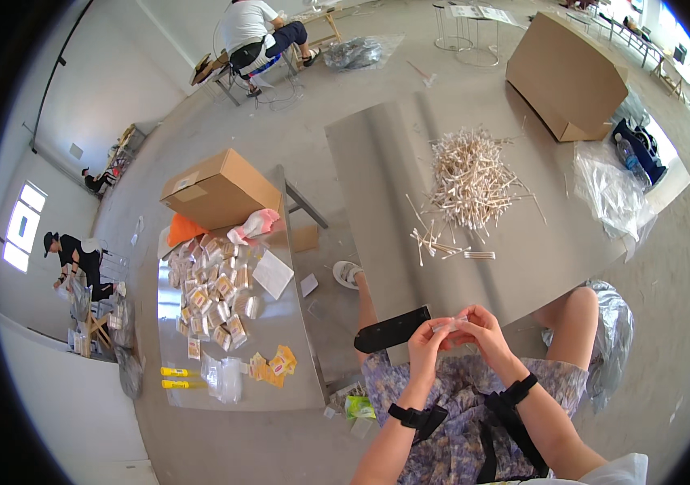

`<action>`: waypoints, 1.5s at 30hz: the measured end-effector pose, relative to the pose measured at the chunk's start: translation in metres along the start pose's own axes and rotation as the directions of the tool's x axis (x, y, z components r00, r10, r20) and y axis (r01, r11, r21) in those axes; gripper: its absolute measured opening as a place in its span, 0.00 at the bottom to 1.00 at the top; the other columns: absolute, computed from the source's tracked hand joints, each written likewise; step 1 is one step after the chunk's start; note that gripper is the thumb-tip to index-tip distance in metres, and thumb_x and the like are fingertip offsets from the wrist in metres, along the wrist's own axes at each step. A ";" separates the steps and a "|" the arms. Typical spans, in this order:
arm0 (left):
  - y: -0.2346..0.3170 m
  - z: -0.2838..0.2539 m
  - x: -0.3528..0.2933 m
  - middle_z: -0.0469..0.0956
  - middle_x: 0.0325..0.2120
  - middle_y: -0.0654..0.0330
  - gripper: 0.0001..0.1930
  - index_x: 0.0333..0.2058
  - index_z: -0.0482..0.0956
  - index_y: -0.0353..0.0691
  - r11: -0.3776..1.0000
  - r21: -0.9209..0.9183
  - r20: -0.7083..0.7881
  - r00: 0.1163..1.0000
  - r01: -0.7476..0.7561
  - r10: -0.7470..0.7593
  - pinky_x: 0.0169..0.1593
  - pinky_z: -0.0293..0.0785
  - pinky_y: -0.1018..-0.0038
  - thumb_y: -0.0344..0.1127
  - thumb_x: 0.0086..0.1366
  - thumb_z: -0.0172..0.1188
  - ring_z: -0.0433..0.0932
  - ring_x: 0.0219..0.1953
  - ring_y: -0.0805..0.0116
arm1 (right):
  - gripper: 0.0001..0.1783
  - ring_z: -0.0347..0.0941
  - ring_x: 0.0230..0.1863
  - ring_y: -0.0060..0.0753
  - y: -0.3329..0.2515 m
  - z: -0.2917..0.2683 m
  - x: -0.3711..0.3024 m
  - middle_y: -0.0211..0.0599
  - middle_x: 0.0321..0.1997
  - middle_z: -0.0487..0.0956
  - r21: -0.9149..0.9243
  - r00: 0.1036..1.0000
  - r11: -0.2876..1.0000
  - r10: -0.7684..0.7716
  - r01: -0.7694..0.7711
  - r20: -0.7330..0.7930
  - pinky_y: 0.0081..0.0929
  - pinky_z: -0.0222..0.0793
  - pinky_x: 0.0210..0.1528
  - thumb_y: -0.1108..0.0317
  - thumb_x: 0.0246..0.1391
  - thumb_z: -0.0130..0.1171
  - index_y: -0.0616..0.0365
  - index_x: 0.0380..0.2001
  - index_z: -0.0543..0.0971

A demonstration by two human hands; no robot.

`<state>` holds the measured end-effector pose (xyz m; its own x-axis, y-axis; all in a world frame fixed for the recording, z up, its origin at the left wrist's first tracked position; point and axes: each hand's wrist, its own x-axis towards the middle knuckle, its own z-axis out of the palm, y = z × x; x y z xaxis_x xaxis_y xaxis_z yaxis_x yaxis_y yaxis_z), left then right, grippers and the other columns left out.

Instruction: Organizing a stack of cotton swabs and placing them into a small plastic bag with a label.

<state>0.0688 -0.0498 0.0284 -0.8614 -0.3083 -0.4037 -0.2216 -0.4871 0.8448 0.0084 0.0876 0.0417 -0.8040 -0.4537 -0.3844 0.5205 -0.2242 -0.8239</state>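
Observation:
Over the near edge of the grey table [377, 202], my left hand [426, 343] and my right hand [484, 333] meet with fingertips pinched together. Both are closed on a small translucent piece [445, 326], which looks like thin plastic; the fingers hide most of it. A long flat black object [393, 330] lies at the table edge beside my left hand. Farther up the table is a large heap of cotton swabs [474, 182]. Several loose swabs [434, 244] lie at its near side, and a small aligned row of swabs [480, 255] is closest to my hands.
A side table [280, 388] at left bears many packed swab bundles [219, 291], yellow tubes [181, 378], clear bags [222, 378], orange-yellow cards [274, 365] and a carton [219, 190]. An open carton [567, 77], plastic wrap [611, 190] and a bottle [632, 162] stand far right. Other people work farther off.

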 end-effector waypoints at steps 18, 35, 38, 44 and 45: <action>-0.007 -0.006 -0.001 0.84 0.35 0.62 0.08 0.42 0.82 0.35 0.988 -0.141 0.026 0.998 0.056 -0.053 0.30 0.72 0.83 0.30 0.65 0.64 0.74 0.25 0.81 | 0.10 0.83 0.43 0.42 -0.001 -0.005 -0.005 0.39 0.42 0.78 0.072 0.999 0.997 0.020 -0.023 0.046 0.35 0.81 0.46 0.68 0.65 0.57 0.62 0.43 0.70; 0.002 -0.010 0.006 0.81 0.42 0.63 0.19 0.56 0.77 0.38 1.000 -0.029 0.102 0.995 0.000 0.003 0.39 0.77 0.78 0.40 0.71 0.59 0.77 0.36 0.77 | 0.10 0.81 0.44 0.33 -0.001 -0.014 0.010 0.35 0.43 0.79 0.103 0.992 0.994 0.019 -0.032 0.122 0.31 0.80 0.45 0.66 0.65 0.57 0.60 0.44 0.72; 0.009 -0.007 0.004 0.82 0.46 0.62 0.18 0.56 0.78 0.39 0.993 0.038 0.118 0.987 -0.110 0.105 0.41 0.75 0.82 0.33 0.68 0.62 0.78 0.35 0.78 | 0.11 0.80 0.44 0.29 0.001 -0.012 0.008 0.36 0.44 0.80 0.122 0.985 0.992 -0.041 0.021 0.166 0.29 0.80 0.47 0.67 0.66 0.56 0.62 0.47 0.74; 0.009 -0.002 0.002 0.84 0.38 0.62 0.11 0.46 0.85 0.39 0.945 0.225 0.116 0.970 -0.235 0.214 0.30 0.73 0.83 0.33 0.66 0.65 0.77 0.27 0.79 | 0.11 0.80 0.41 0.23 0.001 -0.021 0.001 0.35 0.45 0.82 -0.158 0.985 0.975 -0.148 0.160 0.083 0.22 0.78 0.42 0.71 0.64 0.58 0.63 0.47 0.78; 0.009 0.001 0.002 0.85 0.38 0.62 0.10 0.45 0.86 0.39 0.943 0.230 0.099 0.970 -0.241 0.224 0.28 0.72 0.84 0.33 0.66 0.65 0.76 0.25 0.81 | 0.11 0.80 0.41 0.23 0.001 -0.022 0.001 0.35 0.45 0.82 -0.158 0.986 0.975 -0.146 0.157 0.079 0.22 0.78 0.42 0.71 0.64 0.58 0.63 0.47 0.78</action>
<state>0.0642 -0.0544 0.0357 -0.9300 -0.3270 -0.1676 -0.1063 -0.1972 0.9746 0.0017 0.1059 0.0315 -0.8463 -0.4825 -0.2256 0.3353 -0.1536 -0.9295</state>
